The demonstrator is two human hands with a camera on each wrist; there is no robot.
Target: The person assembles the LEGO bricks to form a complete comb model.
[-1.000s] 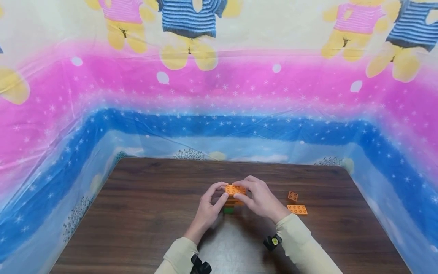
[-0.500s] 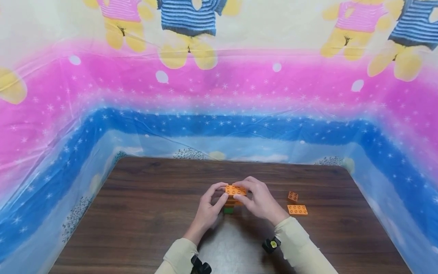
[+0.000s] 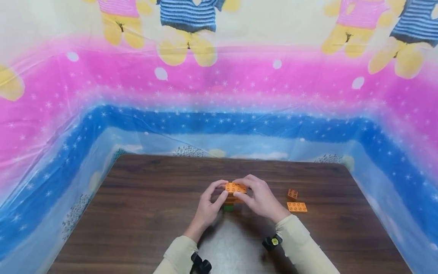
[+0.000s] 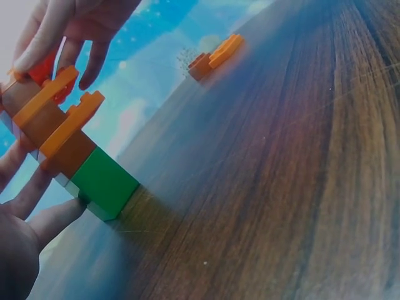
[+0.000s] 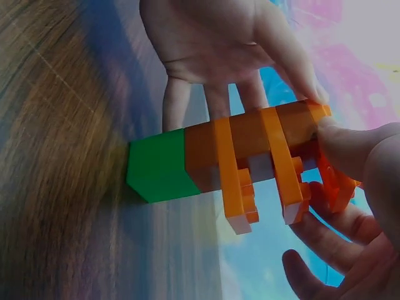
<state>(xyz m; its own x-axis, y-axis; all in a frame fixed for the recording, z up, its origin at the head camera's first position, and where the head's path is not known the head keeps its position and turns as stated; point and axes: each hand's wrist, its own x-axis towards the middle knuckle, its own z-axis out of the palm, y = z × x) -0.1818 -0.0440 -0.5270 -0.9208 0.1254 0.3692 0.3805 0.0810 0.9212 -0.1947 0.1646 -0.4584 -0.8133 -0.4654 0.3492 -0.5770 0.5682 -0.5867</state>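
Note:
A toy building-block tower stands upright on the table. Its base is a green block (image 5: 159, 164), with brown blocks (image 5: 201, 153) and overhanging orange plates (image 5: 230, 172) alternating above it. The topmost orange plate (image 3: 235, 187) shows its studs in the head view. My left hand (image 3: 205, 207) grips the tower from the left, its thumb near the top and its fingers along the back side. From the other side, my right hand (image 3: 260, 196) pinches the top plate between thumb and fingers. Its fingertips are partly hidden behind the plate.
To the right on the dark wooden table (image 3: 143, 213) lie a small brown block (image 3: 292, 193) and a loose orange plate (image 3: 297, 207). A printed cloth (image 3: 219, 121) surrounds the table's back and sides.
The head view has shifted slightly, so the scene sits a little higher in it. Both hands keep the same hold on the tower.

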